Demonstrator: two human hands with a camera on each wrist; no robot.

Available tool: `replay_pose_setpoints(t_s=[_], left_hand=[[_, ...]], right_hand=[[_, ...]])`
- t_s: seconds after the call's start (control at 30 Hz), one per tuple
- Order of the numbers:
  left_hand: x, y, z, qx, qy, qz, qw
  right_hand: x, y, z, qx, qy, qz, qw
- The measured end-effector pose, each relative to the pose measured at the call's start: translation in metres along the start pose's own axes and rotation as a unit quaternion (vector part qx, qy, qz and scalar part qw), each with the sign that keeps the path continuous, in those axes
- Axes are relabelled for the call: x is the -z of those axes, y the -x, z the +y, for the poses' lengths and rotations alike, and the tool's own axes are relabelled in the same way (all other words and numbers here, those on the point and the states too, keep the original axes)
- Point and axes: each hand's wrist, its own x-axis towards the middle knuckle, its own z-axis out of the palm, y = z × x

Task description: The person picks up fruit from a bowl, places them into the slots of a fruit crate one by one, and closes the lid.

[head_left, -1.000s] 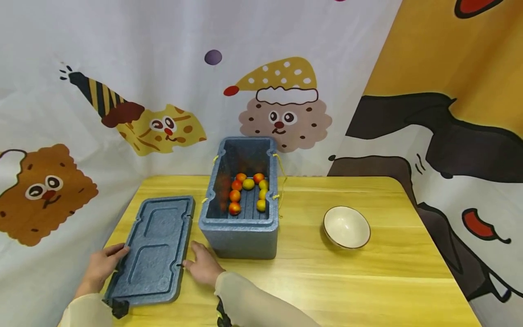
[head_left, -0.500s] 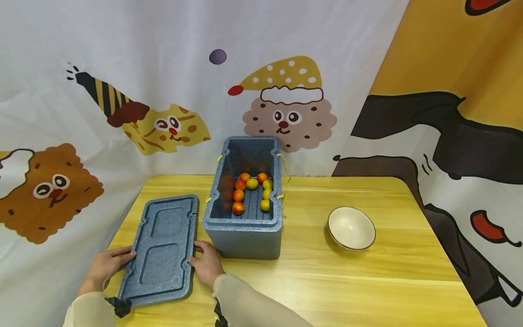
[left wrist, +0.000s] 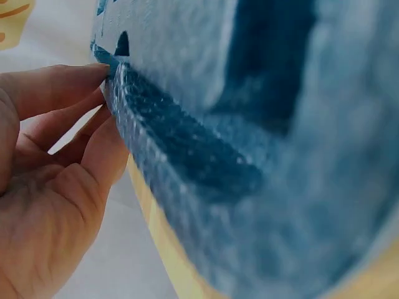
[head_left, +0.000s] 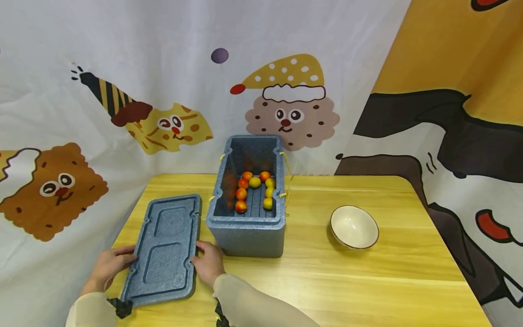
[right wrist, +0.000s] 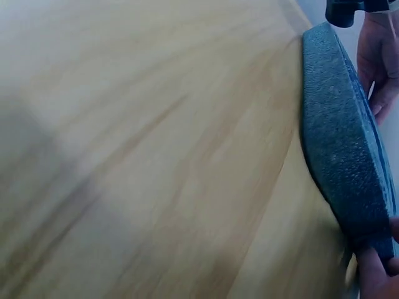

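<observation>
A grey-blue foam box lid [head_left: 173, 245] with two recessed panels lies at the left of the wooden table. My left hand [head_left: 108, 268] grips its left long edge; in the left wrist view the fingers [left wrist: 68, 87] meet the rim near a notch. On the opposite edge my right hand [head_left: 210, 265] holds the lid, thumb at a side notch. The right wrist view has fingertips [right wrist: 371, 265] at the lid's near end, part of that hand being cut off. Just right of the lid stands the open foam box [head_left: 251, 238], with red-orange fruits [head_left: 241, 194] and yellow fruits [head_left: 268, 203] inside.
A cream bowl [head_left: 354, 227] with a brown rim sits right of the box on the table [head_left: 327, 281]. Yellow cords [head_left: 291, 177] hang at the box's sides. Behind the table is a cartoon-printed curtain [head_left: 180, 68].
The lid has shifted slightly right, toward the box, between both hands. My right hand's fingers have closed in on its right edge. The whole view has swung a little left.
</observation>
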Motion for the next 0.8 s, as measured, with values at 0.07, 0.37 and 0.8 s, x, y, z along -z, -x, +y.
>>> replay_pose_setpoints(t_s=[0.07, 0.37, 0.8], left_hand=[[0.002, 0.004, 0.001, -0.011, 0.005, -0.006, 0.9999], [0.029, 0.034, 0.023, -0.070, 0.006, 0.040, 0.9967], [0.044, 0.080, 0.098, -0.177, 0.095, 0.099, 0.9745]], right_hand=[[0.000, 0.002, -0.003, 0.006, -0.006, 0.004, 1.0000], [0.011, 0.016, -0.049, 0.060, 0.022, -0.029, 0.9975], [0.081, 0.037, -0.146, 0.231, 0.159, 0.040, 0.9591]])
